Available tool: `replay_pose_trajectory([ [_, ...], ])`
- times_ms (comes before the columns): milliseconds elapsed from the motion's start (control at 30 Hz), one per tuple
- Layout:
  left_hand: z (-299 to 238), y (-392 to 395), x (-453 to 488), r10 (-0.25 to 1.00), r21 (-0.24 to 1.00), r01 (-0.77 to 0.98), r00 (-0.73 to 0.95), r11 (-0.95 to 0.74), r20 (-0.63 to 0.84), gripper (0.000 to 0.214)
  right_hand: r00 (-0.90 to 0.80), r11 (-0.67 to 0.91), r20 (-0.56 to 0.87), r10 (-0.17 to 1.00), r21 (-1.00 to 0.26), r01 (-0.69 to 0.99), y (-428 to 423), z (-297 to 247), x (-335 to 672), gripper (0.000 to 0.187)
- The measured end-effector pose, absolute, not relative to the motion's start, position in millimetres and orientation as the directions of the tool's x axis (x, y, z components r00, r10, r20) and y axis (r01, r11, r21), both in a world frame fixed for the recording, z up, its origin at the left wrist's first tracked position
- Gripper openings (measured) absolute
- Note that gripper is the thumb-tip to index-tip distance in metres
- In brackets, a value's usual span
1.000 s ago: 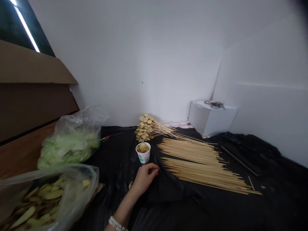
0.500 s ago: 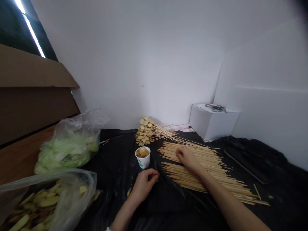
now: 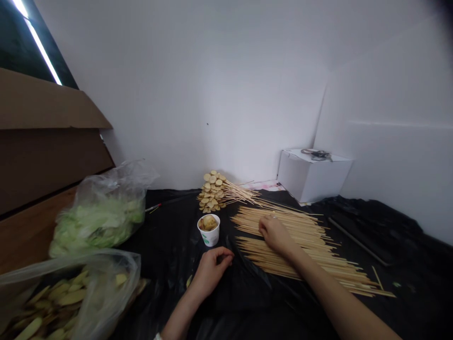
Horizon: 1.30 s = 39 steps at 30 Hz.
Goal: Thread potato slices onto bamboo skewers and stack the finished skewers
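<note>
My left hand (image 3: 211, 270) is just above the black plastic sheet (image 3: 244, 302), in front of a white paper cup (image 3: 211, 237). Its thumb and forefinger are pinched together, with nothing visible between them. Potato slices (image 3: 209, 223) fill the cup to the rim. Over a spread of bamboo skewers (image 3: 297, 222) rests my right hand (image 3: 275, 232), a ring on one finger. Its fingers are curled down onto the skewers, and the fingertips are hidden. Behind the cup lies a heap of skewered potato slices (image 3: 213, 192), their sticks pointing right.
At the left stand a clear bag of cut pale-green vegetable (image 3: 95, 222) and an open plastic bag of potato slices (image 3: 72, 297). A white box (image 3: 314, 177) with a dark item on top is at the back right. Brown cardboard (image 3: 53, 146) rises at far left.
The view has shifted very slightly. Both hands keep nearly the same place, my right hand a touch lower among the skewers.
</note>
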<state>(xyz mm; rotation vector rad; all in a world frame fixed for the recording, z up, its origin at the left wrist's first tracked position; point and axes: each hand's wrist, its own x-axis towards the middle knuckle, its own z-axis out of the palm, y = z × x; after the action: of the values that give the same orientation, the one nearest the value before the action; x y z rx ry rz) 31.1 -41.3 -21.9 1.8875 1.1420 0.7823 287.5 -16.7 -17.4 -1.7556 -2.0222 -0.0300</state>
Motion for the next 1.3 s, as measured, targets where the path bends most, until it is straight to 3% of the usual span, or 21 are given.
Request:
replay_pose_trajectory([
  [1033,-25.2,-38.9,31.6,0.904,0.849,0.427,0.408,-0.311,0.126,0.023,-0.119,0.173,0.289,0.950,-0.171,0.970,-27.0,-8.6,276.7,0.018],
  [1300,-28.0,-37.7,30.4,0.899,0.850,0.420,0.419,-0.318,0.129,0.024,-0.051,0.102,0.275,0.960,-0.174,0.979,-24.0,-12.8,278.8,0.015],
])
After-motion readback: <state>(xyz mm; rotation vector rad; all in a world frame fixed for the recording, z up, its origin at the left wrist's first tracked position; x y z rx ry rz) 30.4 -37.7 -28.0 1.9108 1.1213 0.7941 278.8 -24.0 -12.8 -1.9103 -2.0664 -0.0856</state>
